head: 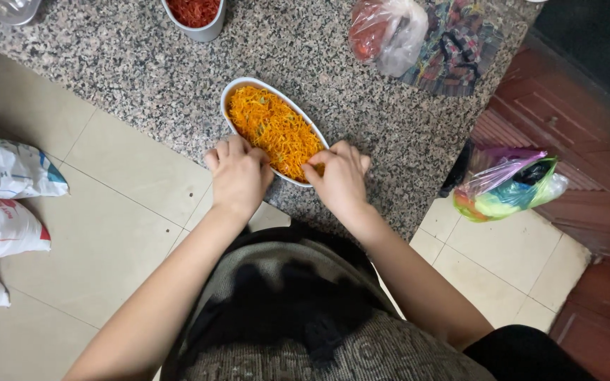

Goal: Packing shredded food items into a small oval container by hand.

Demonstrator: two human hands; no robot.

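Hand (238, 176) and hand (340, 180) grip one dish (238, 92)

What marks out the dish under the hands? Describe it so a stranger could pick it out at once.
Start at the speckled granite counter and go to its near edge, where the left hand and right hand meet. Between them lies a white oval dish heaped with fine orange shreds. The other white bowl, at the far edge, is round and holds red shreds.
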